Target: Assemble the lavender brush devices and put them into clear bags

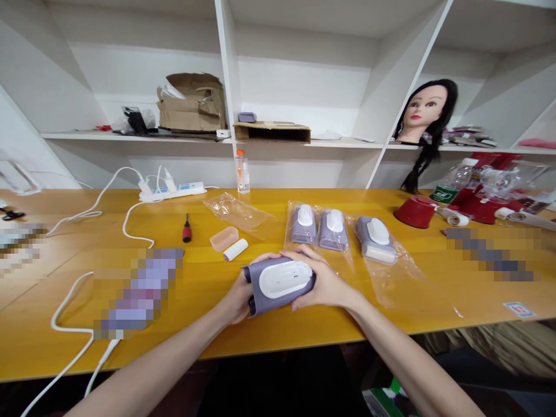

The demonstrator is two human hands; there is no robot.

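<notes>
Two hands [237, 298] [325, 278] around lilac device [284, 280], marking unreadable

Behind the yellow wooden surface [278, 333] stands a big white shelf unit [304, 92] with open compartments. The floor [278, 388] below looks dark.

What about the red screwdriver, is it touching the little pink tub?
Apart: the head view shows yellow tabletop between the red screwdriver and the little pink tub.

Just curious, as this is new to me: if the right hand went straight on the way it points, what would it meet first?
The right hand would meet the purple-and-white device first; it already grips it. Beyond that, the clear plastic bag looks next, though depth is hard to judge.
</notes>
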